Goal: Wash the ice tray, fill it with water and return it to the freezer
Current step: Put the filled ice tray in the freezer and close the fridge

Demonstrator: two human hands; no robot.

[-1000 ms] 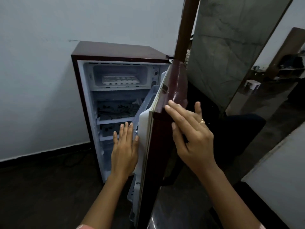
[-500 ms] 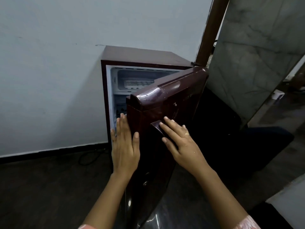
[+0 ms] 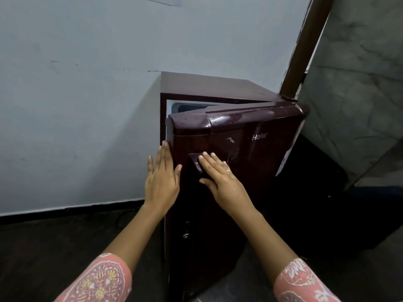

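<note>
A small maroon fridge stands against the pale wall. Its maroon door is swung almost shut, leaving a narrow gap at the top left where a sliver of the white freezer compartment shows. The ice tray is hidden behind the door. My left hand lies flat with fingers extended against the door's left edge. My right hand rests flat on the door front, fingers over the dark recessed handle. Neither hand holds anything.
A brown wooden post and a grey marble slab rise to the right of the fridge. The floor is dark, with a black skirting line along the wall. A dark object sits low at the right of the fridge.
The door has swung from wide open to nearly shut, covering the freezer compartment and the ice tray inside. Both hands followed the door, flat against it.
</note>
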